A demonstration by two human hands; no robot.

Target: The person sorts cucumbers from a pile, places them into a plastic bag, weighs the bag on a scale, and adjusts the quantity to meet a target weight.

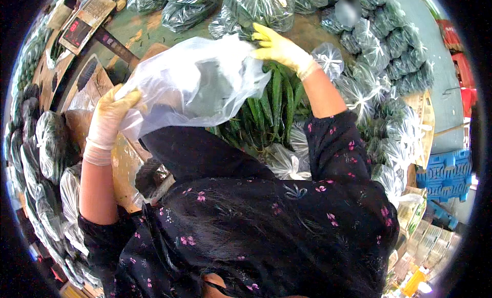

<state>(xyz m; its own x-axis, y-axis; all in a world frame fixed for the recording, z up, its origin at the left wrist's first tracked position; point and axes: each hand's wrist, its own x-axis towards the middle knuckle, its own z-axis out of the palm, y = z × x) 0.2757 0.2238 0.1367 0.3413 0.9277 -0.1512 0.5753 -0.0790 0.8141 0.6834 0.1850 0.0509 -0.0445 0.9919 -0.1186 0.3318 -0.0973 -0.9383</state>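
A clear plastic bag (184,82) stretches across the space in front of my chest, puffed out and wrinkled. My left hand (117,102), in a pale yellow glove, pinches its left end. At the bag's far right end is my right hand (278,48), also gloved in yellow. Its fingers are spread, and whether the fingertips touch the film is hard to tell. Below that hand lies a heap of long green cucumbers (276,102), partly covered by the bag. Knotted clear bags (288,163) sit close to the heap on my side.
Many filled, tied bags (365,98) are piled along the right, with more bags (54,148) on the left. Another large filled bag (261,9) stands at the far side. A digital scale (86,23) with a lit display is at the upper left. Blue plastic pallets (444,175) lie far right.
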